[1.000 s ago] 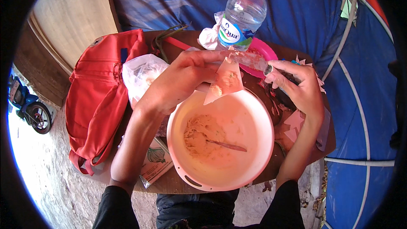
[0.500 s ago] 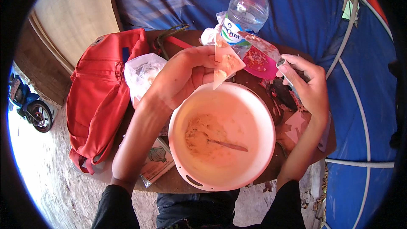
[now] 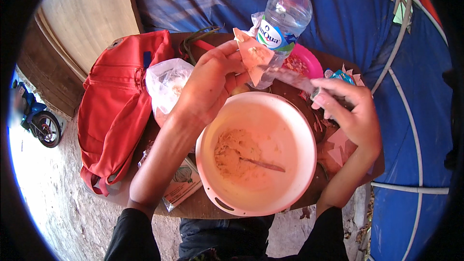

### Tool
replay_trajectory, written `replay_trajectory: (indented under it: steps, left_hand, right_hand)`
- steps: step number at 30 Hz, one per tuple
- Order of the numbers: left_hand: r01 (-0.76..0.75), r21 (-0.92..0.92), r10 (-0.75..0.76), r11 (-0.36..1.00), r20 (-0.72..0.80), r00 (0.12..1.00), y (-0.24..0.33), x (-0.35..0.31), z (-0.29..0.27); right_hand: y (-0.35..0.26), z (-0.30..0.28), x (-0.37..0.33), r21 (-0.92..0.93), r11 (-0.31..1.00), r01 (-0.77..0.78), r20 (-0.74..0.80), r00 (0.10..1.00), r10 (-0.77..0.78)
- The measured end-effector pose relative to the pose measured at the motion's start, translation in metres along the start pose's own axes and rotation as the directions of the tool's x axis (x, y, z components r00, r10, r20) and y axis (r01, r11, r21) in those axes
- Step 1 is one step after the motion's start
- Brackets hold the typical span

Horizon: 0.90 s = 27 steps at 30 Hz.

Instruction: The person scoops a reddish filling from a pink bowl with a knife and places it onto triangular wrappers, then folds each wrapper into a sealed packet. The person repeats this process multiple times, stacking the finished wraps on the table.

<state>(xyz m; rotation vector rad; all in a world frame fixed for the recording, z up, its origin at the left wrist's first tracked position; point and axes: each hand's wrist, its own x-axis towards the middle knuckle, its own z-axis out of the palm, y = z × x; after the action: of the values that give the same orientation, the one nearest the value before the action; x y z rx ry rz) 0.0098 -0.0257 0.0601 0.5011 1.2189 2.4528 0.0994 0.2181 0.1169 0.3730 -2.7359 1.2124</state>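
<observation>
My left hand [image 3: 217, 70] is raised above the far rim of a white bowl [image 3: 309, 183]. Its fingers pinch a flat, pale triangular piece [image 3: 255, 55] with lumps of paste on its face. From the right, my right hand [image 3: 350, 108] grips a knife [image 3: 292, 77] by the handle. The blade is blurred and reaches the lower edge of the triangular piece; whether it touches cannot be made out. Inside the bowl, pale sticky dough-like mix [image 3: 232, 152] clings to the left side, and a spoon [image 3: 263, 165] rests in it.
A water bottle [image 3: 289, 12] and a pink dish [image 3: 311, 60] of reddish bits stand beyond the bowl. At left lie a red bag [image 3: 113, 101] and a clear plastic bag [image 3: 166, 79]. More pale triangular pieces [image 3: 337, 140] lie under my right forearm. A boxed packet [image 3: 181, 186] sits left of the bowl.
The knife has swung down and left from above, so its blade now meets the lower part of the triangular piece. My left hand has tilted that piece and raised it slightly.
</observation>
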Motion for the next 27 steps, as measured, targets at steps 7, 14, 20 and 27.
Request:
replay_trajectory:
  steps: [7, 14, 20, 27]
  left_hand:
    - [-0.045, 0.016, 0.045, 0.999, 0.025, 0.999, -0.003, 0.005, -0.008]
    - [0.04, -0.037, -0.039, 0.998, 0.03, 0.999, -0.016, 0.001, 0.002]
    - [0.155, -0.199, -0.135, 0.968, 0.112, 0.985, -0.009, -0.002, 0.004]
    - [0.13, -0.149, -0.108, 0.98, 0.144, 0.984, 0.001, -0.007, 0.009]
  right_hand:
    - [0.052, -0.027, -0.046, -0.035, 0.978, -0.204, -0.05, 0.978, 0.202]
    - [0.128, 0.037, -0.093, -0.151, 0.884, -0.444, -0.232, 0.885, 0.404]
    - [0.107, 0.05, -0.069, -0.45, 0.823, -0.345, -0.31, 0.925, 0.218]
    - [0.014, 0.038, -0.009, -0.469, 0.801, 0.372, -0.384, 0.732, -0.564]
